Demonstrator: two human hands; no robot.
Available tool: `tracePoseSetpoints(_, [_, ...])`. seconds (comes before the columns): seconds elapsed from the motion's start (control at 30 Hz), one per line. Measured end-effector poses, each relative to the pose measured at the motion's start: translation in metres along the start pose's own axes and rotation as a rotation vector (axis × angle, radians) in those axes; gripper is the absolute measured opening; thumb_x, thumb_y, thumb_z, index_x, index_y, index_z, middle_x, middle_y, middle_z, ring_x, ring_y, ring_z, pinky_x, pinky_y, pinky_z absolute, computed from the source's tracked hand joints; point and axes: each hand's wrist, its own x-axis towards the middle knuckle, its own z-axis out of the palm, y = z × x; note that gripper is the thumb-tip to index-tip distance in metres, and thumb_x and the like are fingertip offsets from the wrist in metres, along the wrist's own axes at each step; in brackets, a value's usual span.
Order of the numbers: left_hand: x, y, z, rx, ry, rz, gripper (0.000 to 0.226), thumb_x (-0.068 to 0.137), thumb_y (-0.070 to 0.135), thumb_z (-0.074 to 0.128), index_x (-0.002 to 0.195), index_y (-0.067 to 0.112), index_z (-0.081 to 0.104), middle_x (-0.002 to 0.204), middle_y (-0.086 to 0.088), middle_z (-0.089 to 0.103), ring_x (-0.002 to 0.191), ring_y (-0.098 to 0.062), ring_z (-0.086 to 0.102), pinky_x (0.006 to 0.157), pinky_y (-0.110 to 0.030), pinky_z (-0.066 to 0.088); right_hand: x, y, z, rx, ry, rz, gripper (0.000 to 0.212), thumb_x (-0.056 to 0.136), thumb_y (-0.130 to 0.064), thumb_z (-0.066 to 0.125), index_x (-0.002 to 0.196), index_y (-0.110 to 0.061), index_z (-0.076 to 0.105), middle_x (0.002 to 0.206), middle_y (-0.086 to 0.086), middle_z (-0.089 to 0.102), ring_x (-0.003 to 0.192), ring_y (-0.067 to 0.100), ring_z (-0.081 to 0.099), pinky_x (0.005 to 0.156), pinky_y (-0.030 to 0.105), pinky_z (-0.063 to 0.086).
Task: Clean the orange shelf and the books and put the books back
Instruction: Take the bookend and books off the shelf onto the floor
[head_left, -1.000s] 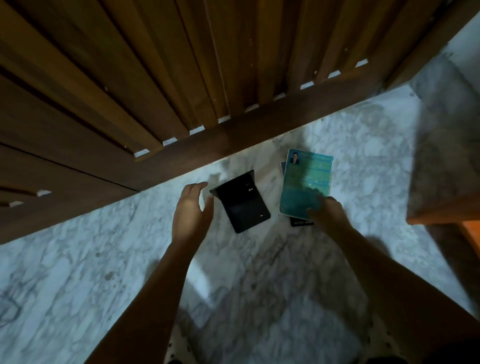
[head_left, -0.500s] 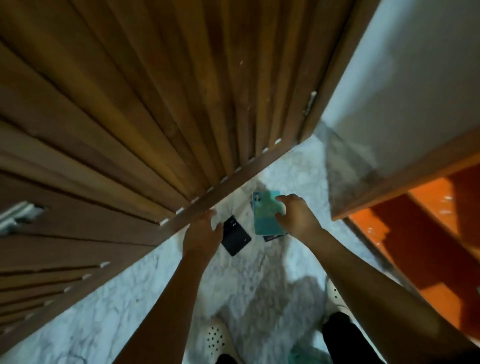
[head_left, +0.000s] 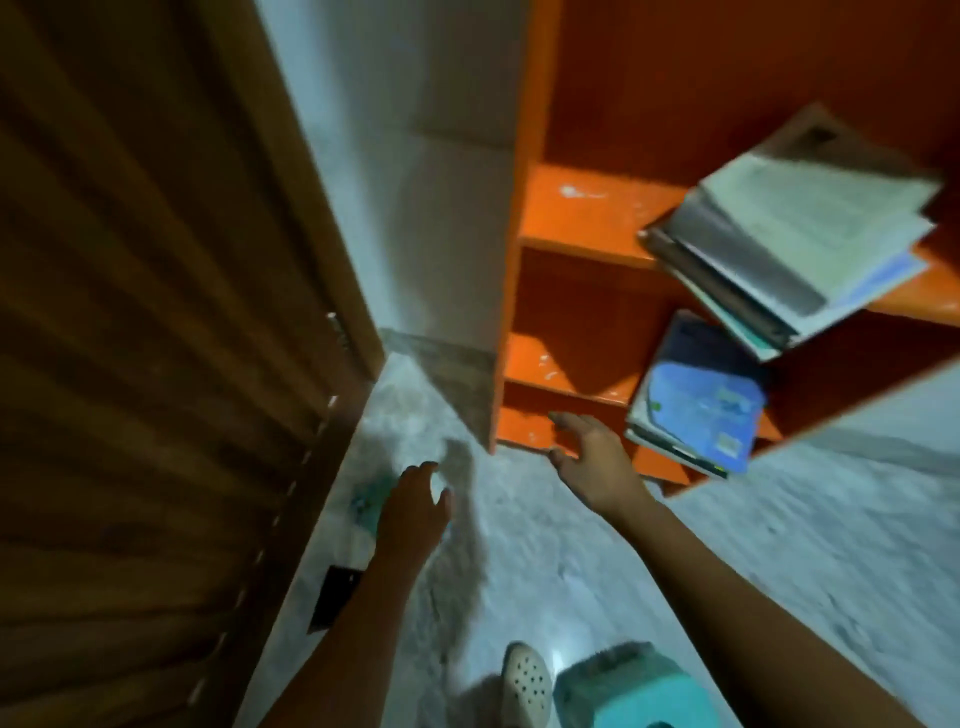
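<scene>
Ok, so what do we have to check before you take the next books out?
1. Hands free: ok. Left hand and right hand are open and hold nothing.
2. Shelf emptied: not ok. A stack of books and a blue book lie on the orange shelf, overhanging its edges.
3. Shelf clean: not ok. White specks show on the boards.
4. Cloth ready: cannot tell. None is in view.
5. Floor free for putting books down: not ok. A black flat thing lies by the door.
</scene>
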Motion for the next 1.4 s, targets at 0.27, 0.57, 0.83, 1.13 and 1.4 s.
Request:
tracePoseSetpoints(0.27, [0.008, 0.113, 0.077, -0.302, -0.236, -0.048, 0.045, 0.090, 0.025, 0.062, 0.131, 0.010, 0.048, 0.118, -0.015, 0.061, 0.108, -0.030, 0.059, 0.083, -0.030, 0.045, -0.054, 0.092, -0.108, 0.514, 0.573, 0.307, 0.030, 0.095, -0.021, 0.051, 0.125, -0.021, 0.051, 0.109, 0.009, 0.062, 0.098, 0.022, 0.059, 0.079, 0.017, 0.046])
tracePoseSetpoints(0.57, [0.079, 0.163, 0.205, -0.722, -0.342, -0.267, 0.069, 0.085, 0.018, 0.069, 0.139, 0.025, 0.027, 0.123, -0.035, 0.052, 0.109, -0.048, 0.054, 0.092, -0.056, 0.042, 0.011, 0.079, -0.189, 0.934, 0.536, 0.108, 0.085, 0.086, -0.051, 0.057, 0.145, -0.043, -0.002, 0.127, -0.007, 0.058, 0.075, 0.006, 0.053, 0.069, 0.027, 0.057])
tracePoseSetpoints(0.83, [0.114, 0.184, 0.243, -0.803, -0.360, -0.232, 0.084, 0.082, 0.032, 0.071, 0.145, 0.042, 0.016, 0.146, -0.006, 0.038, 0.125, -0.033, 0.047, 0.100, -0.048, 0.044, 0.051, 0.082, -0.192, 1.060, 0.511, 0.098, 0.113, 0.066, -0.058, 0.074, 0.142, -0.048, -0.009, 0.142, -0.010, 0.044, 0.111, 0.018, 0.057, 0.089, 0.037, 0.045])
tracePoseSetpoints(1.13, [0.125, 0.199, 0.268, -1.092, -0.359, -0.321, 0.068, 0.090, 0.019, 0.063, 0.142, 0.040, 0.025, 0.130, -0.001, 0.054, 0.108, -0.027, 0.057, 0.088, -0.045, 0.047, 0.061, 0.089, -0.196, 1.144, 0.505, 0.091, 0.097, 0.074, -0.033, 0.075, 0.145, -0.046, 0.010, 0.113, -0.023, 0.035, 0.084, -0.005, 0.048, 0.092, 0.035, 0.045])
tracePoseSetpoints(1.4, [0.117, 0.199, 0.268, -1.158, -0.290, -0.281, 0.053, 0.092, -0.003, 0.053, 0.138, 0.018, 0.037, 0.114, -0.009, 0.055, 0.077, -0.012, 0.060, 0.051, -0.022, 0.054, 0.060, 0.091, -0.197, 1.178, 0.491, 0.111, 0.096, 0.076, -0.032, 0.074, 0.146, -0.045, 0.010, 0.108, -0.025, 0.038, 0.069, -0.012, 0.045, 0.075, 0.026, 0.046])
